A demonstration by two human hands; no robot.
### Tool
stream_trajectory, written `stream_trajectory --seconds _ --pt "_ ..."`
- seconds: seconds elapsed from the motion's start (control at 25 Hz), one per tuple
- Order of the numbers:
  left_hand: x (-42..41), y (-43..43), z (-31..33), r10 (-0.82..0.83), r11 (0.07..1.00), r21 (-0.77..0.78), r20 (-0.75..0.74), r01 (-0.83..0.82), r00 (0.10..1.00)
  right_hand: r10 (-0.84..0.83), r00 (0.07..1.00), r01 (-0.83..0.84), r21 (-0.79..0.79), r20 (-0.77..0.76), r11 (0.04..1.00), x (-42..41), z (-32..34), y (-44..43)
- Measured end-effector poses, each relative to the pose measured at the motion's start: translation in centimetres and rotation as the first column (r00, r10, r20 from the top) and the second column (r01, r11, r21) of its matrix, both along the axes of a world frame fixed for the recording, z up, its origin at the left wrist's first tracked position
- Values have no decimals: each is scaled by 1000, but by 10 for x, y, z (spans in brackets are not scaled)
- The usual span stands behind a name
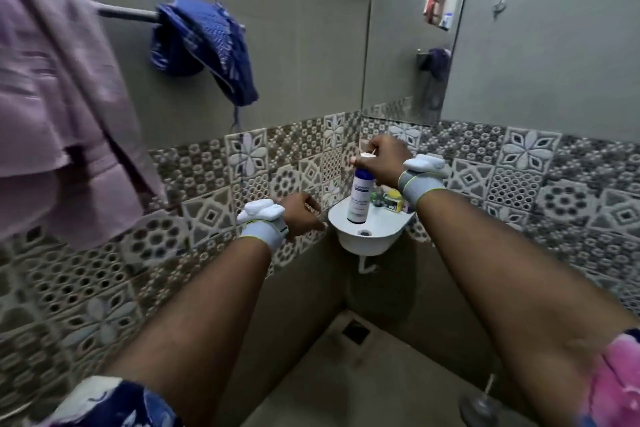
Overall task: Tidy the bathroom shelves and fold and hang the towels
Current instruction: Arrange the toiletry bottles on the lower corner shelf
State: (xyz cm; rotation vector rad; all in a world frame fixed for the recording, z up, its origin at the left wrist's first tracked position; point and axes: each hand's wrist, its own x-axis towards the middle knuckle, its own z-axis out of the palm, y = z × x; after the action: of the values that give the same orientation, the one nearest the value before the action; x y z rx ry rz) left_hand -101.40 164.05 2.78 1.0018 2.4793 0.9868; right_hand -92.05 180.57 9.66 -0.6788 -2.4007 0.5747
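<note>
A white corner shelf (349, 234) is fixed low in the tiled corner. On it stands a tall white and blue bottle (361, 196), upright, with my right hand (384, 159) shut on its cap from above. My left hand (301, 215) hovers just left of the shelf with fingers loosely curled, holding nothing. A lilac towel (59, 107) hangs bunched at the far left. A blue patterned cloth (204, 45) is draped in a heap over the dark rail (128, 14) on the left wall.
Small green and yellow items (391, 201) sit at the back of the shelf behind the bottle. A mirror (415, 55) hangs on the right wall above the patterned tiles. A floor drain (356, 332) lies below, and a dark brush handle (481, 402) stands at the bottom right.
</note>
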Motion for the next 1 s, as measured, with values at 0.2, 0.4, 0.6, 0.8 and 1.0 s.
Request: stream_trajectory --seconds 0.2,0.4,0.6,0.8,1.0 --pt "-111 121 -8 -115 991 -67 -47 112 992 -203 976 205 21 -73 979 -81 -4 123" --pt "-202 210 -23 -133 982 -148 -111 115 985 -288 956 282 101 52 954 -149 -23 216" --pt "-275 306 -63 -198 958 -226 -82 175 977 -281 942 276 50 183 960 -224 -72 319" --pt "-335 386 -101 -171 958 -243 -44 156 984 -154 924 156 23 351 988 -315 -122 403" --pt "-393 482 -135 -148 908 -386 70 163 987 -25 856 68 -65 516 996 -427 -197 505"
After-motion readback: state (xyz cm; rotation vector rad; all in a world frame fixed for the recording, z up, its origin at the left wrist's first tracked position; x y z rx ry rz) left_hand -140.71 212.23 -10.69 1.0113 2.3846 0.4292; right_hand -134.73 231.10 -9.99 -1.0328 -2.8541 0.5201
